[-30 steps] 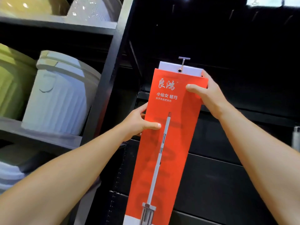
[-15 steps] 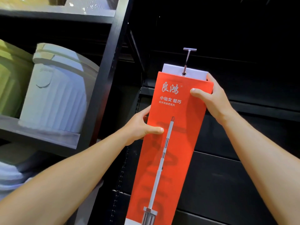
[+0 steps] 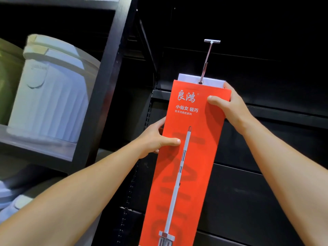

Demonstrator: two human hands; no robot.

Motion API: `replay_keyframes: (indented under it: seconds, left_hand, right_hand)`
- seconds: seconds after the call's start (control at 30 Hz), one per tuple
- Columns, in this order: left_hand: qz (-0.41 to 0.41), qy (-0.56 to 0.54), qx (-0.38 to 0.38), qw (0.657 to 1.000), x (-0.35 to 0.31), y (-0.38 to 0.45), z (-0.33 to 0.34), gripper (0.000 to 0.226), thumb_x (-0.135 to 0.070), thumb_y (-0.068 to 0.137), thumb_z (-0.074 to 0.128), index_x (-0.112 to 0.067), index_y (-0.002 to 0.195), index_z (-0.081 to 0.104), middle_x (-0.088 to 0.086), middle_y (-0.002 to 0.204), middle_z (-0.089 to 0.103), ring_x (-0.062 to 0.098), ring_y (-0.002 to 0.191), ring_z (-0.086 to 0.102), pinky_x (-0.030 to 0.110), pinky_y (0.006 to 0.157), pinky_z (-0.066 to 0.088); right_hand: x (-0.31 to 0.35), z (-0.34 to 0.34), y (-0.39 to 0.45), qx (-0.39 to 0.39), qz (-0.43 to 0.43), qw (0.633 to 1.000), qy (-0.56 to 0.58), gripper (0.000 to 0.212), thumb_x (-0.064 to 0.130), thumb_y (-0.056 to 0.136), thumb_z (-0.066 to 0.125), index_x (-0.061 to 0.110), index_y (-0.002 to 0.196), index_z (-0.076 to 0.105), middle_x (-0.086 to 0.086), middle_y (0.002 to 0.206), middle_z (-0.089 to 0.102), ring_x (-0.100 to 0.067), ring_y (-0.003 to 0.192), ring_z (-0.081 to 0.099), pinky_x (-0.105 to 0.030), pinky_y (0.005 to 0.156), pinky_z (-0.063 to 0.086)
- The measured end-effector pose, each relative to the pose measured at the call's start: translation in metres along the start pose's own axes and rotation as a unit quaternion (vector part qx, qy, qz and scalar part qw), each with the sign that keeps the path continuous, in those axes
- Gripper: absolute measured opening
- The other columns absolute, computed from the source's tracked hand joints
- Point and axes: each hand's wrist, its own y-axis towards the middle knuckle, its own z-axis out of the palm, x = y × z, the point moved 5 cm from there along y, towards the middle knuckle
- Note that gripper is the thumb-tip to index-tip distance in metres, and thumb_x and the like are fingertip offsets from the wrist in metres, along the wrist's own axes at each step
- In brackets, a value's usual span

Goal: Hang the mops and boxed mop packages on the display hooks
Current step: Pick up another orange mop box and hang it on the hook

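Observation:
A long red boxed mop package (image 3: 188,157) with white lettering and a printed mop hangs in front of the dark display wall. A metal display hook (image 3: 207,57) runs through the hole in its white top tab (image 3: 188,78). My left hand (image 3: 156,139) grips the box's left edge at mid height, thumb across the front. Near the top right corner, my right hand (image 3: 229,107) holds the box with the thumb on the front face and the fingers behind. The box's bottom end is out of frame.
A black shelving upright (image 3: 106,82) stands just left of the box. On its shelves sit a pale ribbed plastic bucket (image 3: 51,93), a green one (image 3: 7,82) at the far left and more pale tubs (image 3: 10,197) below. Dark slatted panels (image 3: 257,192) fill the right.
The box has slid further back along the hook, so more of the hook's shaft now shows in front of the tab. Both hands kept their grips.

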Motion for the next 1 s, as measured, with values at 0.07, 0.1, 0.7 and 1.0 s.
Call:
replay_keyframes:
  seconds: [0.07,0.1,0.7,1.0]
  left_hand:
    - [0.006,0.010,-0.014,1.000,0.005,0.006,0.001,0.058,-0.034,0.075,0.084,-0.055,0.120,0.054,-0.018,0.101,0.072,0.008,0.088,0.073,0.033,0.070,0.060]
    - [0.009,0.017,-0.022,1.000,0.008,0.010,0.001,0.058,-0.034,0.073,0.085,-0.054,0.120,0.056,-0.018,0.104,0.071,0.008,0.091,0.072,0.034,0.076,0.061]
    - [-0.024,0.022,-0.054,0.998,0.058,0.066,0.025,0.037,-0.026,0.081,0.075,-0.047,0.106,0.059,-0.014,0.099,0.073,0.007,0.087,0.071,0.027,0.078,0.055]
    - [-0.028,0.025,-0.063,0.997,0.071,0.079,0.031,0.042,-0.032,0.082,0.074,-0.045,0.117,0.056,-0.016,0.102,0.071,0.006,0.092,0.070,0.030,0.083,0.055]
  right_hand:
    - [-0.010,0.001,0.007,0.004,0.004,1.000,-0.006,0.044,0.040,0.083,0.072,0.032,0.124,0.058,0.005,0.114,0.073,-0.014,0.100,0.073,-0.044,0.091,0.059]
    - [-0.015,0.002,0.011,0.006,0.003,1.000,-0.010,0.046,0.043,0.081,0.072,0.033,0.124,0.058,0.005,0.115,0.073,-0.015,0.101,0.073,-0.046,0.093,0.058]
    - [-0.106,0.018,0.052,0.020,0.050,0.999,-0.001,0.056,0.050,0.074,0.070,0.028,0.125,0.060,0.001,0.122,0.068,-0.011,0.102,0.071,-0.029,0.084,0.057]
    - [-0.127,0.022,0.061,0.014,0.072,0.996,0.048,0.049,0.046,0.075,0.072,0.031,0.120,0.058,0.005,0.118,0.071,-0.010,0.102,0.071,-0.034,0.090,0.056]
